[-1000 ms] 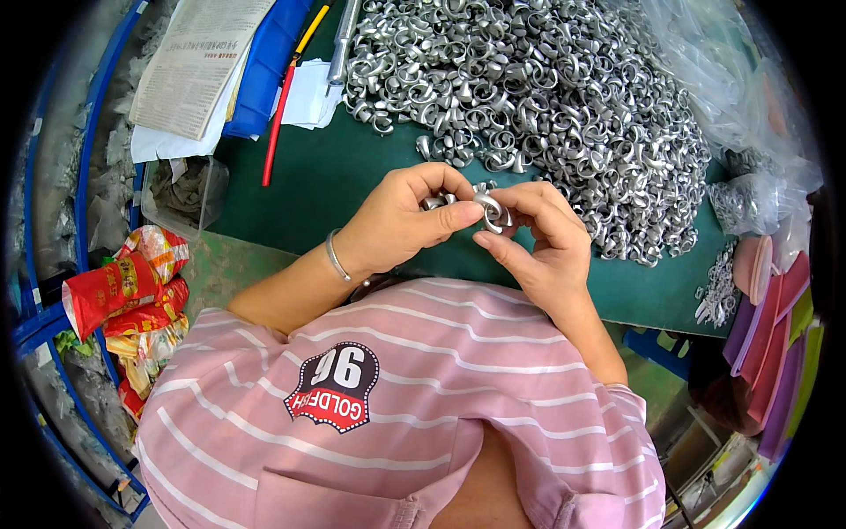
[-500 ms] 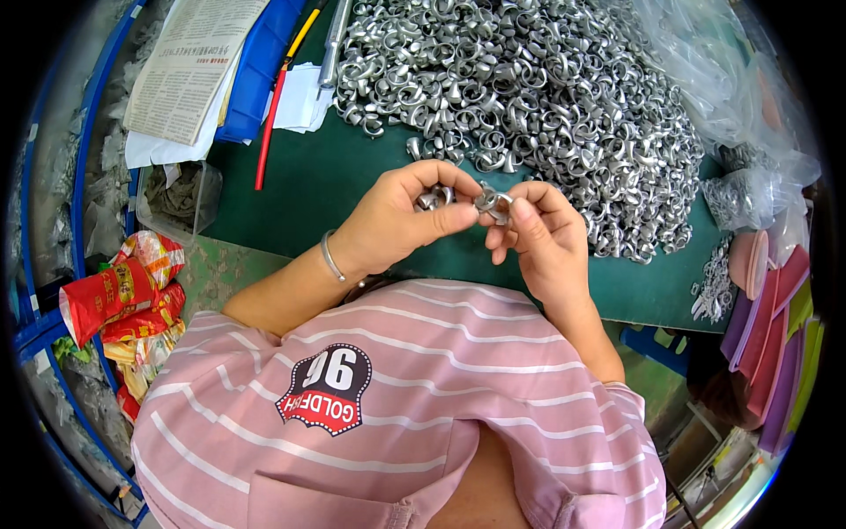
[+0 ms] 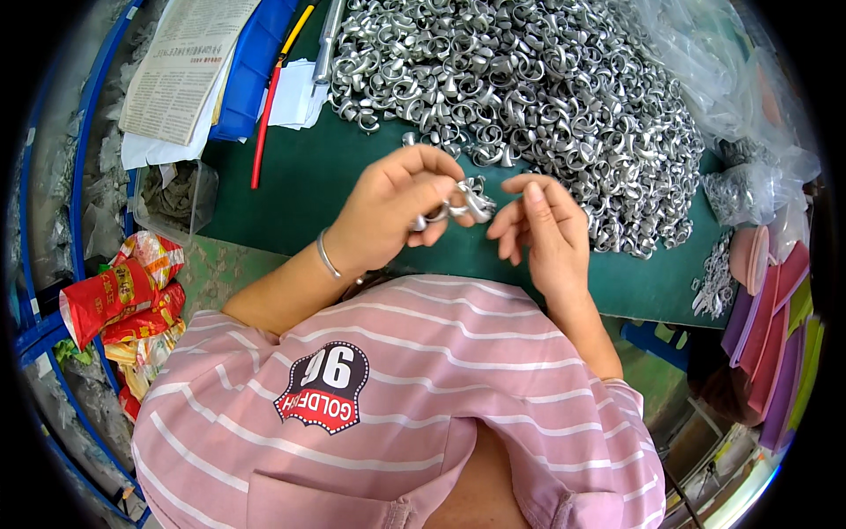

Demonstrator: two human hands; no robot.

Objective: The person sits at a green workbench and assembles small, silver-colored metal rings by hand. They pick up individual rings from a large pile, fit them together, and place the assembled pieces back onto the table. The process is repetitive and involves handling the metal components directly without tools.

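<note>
My left hand (image 3: 379,212), with a silver bangle (image 3: 328,256) at its wrist, is closed around a few silver-grey metal rings (image 3: 476,201). Some of them stick out past the thumb and fingertips, and others show below the thumb; how many lie inside the fingers is hidden. Just to their right, my right hand (image 3: 553,234) is apart from the rings, its fingers loosely stretched and slightly blurred, with nothing visible in them. Beyond both hands a large heap of similar metal rings (image 3: 564,115) covers the far part of the green table (image 3: 282,198).
At the left are a newspaper (image 3: 172,79), a blue tray (image 3: 251,79), a red-and-yellow stick tool (image 3: 267,128) and a clear tub with cloth (image 3: 176,198). Plastic bags (image 3: 749,189), small metal pieces (image 3: 715,282) and coloured sheets (image 3: 775,344) are at the right.
My right hand has let go of the ring between the two hands and drawn slightly right. The left hand now holds the rings alone, turned so that more of them show.
</note>
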